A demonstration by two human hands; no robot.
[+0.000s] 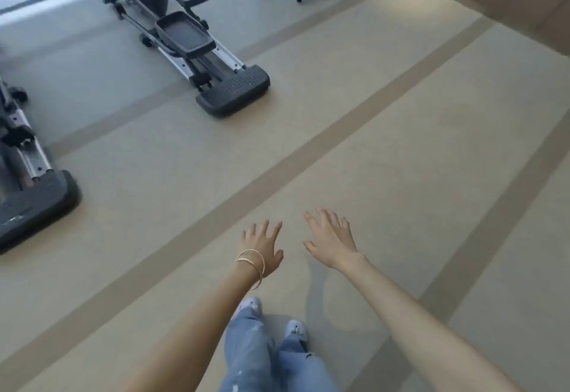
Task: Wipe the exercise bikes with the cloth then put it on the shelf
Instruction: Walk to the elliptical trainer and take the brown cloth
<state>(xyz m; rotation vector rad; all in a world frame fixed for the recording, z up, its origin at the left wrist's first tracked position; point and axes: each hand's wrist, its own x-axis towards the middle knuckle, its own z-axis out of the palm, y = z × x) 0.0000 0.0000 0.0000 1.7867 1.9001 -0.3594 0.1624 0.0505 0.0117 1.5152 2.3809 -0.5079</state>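
Exercise bike (185, 40) is standing on the striped floor (401, 144) well up and left of the left hand (262, 245), a second bike (27, 181) is sitting farther left of that hand, and the right hand (331, 242) is hovering just beside it, both hands with fingers spread apart, gripping nothing.

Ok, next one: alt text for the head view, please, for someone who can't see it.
A person's left hand and right hand reach forward, open and empty, over a striped tan floor. One exercise machine stands ahead on the left, a second machine at the left edge.
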